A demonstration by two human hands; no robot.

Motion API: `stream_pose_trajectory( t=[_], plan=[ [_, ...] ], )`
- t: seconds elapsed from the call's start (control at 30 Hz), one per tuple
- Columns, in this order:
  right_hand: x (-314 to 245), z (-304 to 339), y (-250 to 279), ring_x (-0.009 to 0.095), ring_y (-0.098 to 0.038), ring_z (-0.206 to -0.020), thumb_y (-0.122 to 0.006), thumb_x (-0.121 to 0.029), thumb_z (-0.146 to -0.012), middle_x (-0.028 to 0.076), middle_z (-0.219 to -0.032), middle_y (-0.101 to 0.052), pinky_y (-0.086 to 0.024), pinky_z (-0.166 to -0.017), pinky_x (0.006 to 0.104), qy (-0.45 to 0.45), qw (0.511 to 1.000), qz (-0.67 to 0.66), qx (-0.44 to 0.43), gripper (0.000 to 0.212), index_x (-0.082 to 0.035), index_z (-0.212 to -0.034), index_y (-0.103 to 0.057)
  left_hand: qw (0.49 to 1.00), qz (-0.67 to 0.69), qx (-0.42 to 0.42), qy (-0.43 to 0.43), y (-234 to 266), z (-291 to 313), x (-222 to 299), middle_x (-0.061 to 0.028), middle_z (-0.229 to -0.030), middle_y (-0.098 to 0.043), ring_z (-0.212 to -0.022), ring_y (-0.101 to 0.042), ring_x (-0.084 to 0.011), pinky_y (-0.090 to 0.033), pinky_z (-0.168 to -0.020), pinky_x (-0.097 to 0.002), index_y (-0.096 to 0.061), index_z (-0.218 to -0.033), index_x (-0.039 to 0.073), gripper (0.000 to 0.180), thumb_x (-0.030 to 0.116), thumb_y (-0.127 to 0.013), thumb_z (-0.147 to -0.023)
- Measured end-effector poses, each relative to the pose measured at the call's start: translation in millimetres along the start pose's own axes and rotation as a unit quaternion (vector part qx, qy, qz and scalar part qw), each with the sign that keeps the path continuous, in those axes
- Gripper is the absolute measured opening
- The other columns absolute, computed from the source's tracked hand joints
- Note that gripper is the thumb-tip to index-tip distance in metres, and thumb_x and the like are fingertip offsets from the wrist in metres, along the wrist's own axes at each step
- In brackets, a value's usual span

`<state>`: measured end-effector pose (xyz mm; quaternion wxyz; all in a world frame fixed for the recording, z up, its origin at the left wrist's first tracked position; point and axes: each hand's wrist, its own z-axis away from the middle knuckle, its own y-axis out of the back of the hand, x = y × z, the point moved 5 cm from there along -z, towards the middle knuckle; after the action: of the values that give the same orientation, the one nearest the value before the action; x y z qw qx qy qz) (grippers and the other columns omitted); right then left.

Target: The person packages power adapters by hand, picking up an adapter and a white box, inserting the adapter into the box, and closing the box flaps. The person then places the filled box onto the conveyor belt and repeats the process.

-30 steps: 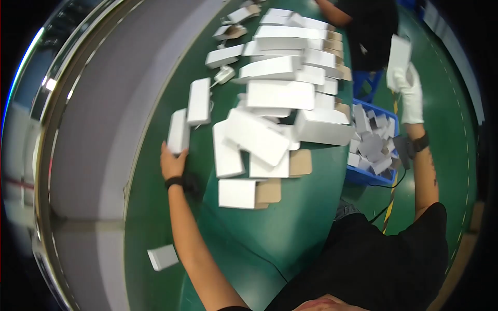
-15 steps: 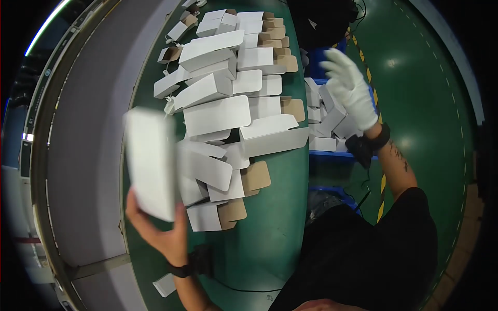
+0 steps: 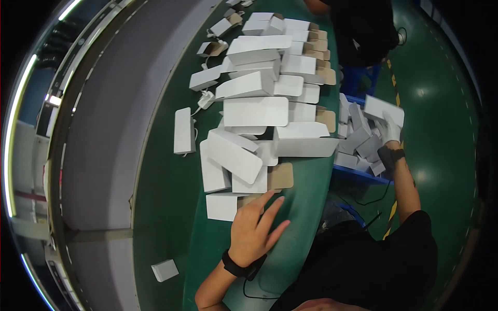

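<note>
My bare left hand (image 3: 254, 230) is open, fingers spread, over the near end of the table. Its fingertips reach the tan flap of a small white carton (image 3: 221, 207); I cannot tell whether they touch it. Off to the right, my gloved right hand (image 3: 390, 130) is closed on a white box (image 3: 384, 110), above a blue bin (image 3: 365, 175) heaped with white boxes. Rows of white cartons, several with tan inner flaps raised, cover the middle of the table. A long white box (image 3: 183, 131) lies left of them, beside a white plug (image 3: 206, 99) with a cord.
A small white box (image 3: 165, 270) sits alone near the table's left edge. The green table (image 3: 290, 228) runs lengthwise away from me. Beyond the bin, another person in black (image 3: 361, 31) is at the far right side. A dark cable (image 3: 258, 297) trails by my left wrist.
My left hand has let go of the white box and moved right. The long box now lies at the table's left. My right hand, empty before, has lowered and holds a white box.
</note>
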<state>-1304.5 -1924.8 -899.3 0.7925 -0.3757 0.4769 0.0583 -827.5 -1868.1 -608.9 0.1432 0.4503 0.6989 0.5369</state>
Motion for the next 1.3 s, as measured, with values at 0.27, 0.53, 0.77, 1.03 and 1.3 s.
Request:
stream_pose_trajectory(
  t=[0.27, 0.53, 0.77, 1.03, 1.3],
  plan=[
    [39, -174, 190, 0.028, -0.056, -0.11, -0.056, -0.043, -0.086, 0.014, -0.121, -0.059, -0.045, -0.088, 0.0357, -0.01, 0.791, 0.609, 0.068, 0.06, 0.004, -0.124, -0.055, 0.987, -0.081, 0.112, 0.084, 49, 58, -38, -0.0086, -0.101, -0.062, -0.081, -0.059, -0.0249, -0.045, -0.067, -0.0341, -0.063, -0.102, 0.006, 0.031, 0.013, -0.074, -0.075],
    [-95, 31, -113, 0.022, -0.06, -0.1, -0.06, -0.019, -0.089, 0.013, -0.112, -0.063, -0.048, -0.084, 0.0335, 0.395, 0.872, 0.27, -0.096, 0.036, 0.004, -0.117, -0.058, 0.852, 0.185, 0.179, 0.456, 19, 175, -155, 0.0019, -0.057, -0.048, -0.052, -0.044, -0.0049, -0.032, -0.048, -0.0222, -0.053, -0.067, 0.004, 0.026, 0.014, -0.067, -0.087],
    [-73, 312, -482, 0.025, -0.061, -0.098, -0.061, -0.024, -0.086, 0.015, -0.108, -0.064, -0.049, -0.083, 0.0348, 0.486, 0.387, 0.581, -0.526, 0.039, 0.002, -0.114, -0.06, 0.799, 0.383, 0.265, 0.38, -11, 177, -187, 0.0052, -0.057, -0.044, -0.049, -0.038, -0.0021, -0.028, -0.045, -0.0191, -0.047, -0.064, 0.009, 0.033, 0.017, -0.058, -0.094],
    [137, 243, -595, 0.029, -0.062, -0.095, -0.062, -0.03, -0.082, 0.016, -0.105, -0.065, -0.05, -0.082, 0.0362, 0.363, 0.16, 0.822, -0.409, 0.042, 0.0, -0.111, -0.062, 0.783, 0.424, 0.276, 0.362, -12, 177, -183, 0.0037, -0.06, -0.048, -0.049, -0.042, -0.003, -0.032, -0.045, -0.0189, -0.048, -0.066, 0.008, 0.031, 0.018, -0.059, -0.094],
    [186, 236, -604, 0.033, -0.063, -0.092, -0.062, -0.036, -0.078, 0.017, -0.101, -0.066, -0.051, -0.081, 0.0377, 0.39, 0.169, 0.817, -0.389, 0.045, -0.002, -0.108, -0.063, 0.77, 0.444, 0.279, 0.365, -15, 180, -188, 0.0025, -0.062, -0.051, -0.051, -0.047, -0.0033, -0.036, -0.046, -0.0188, -0.05, -0.068, 0.008, 0.03, 0.019, -0.059, -0.094]
  ],
)
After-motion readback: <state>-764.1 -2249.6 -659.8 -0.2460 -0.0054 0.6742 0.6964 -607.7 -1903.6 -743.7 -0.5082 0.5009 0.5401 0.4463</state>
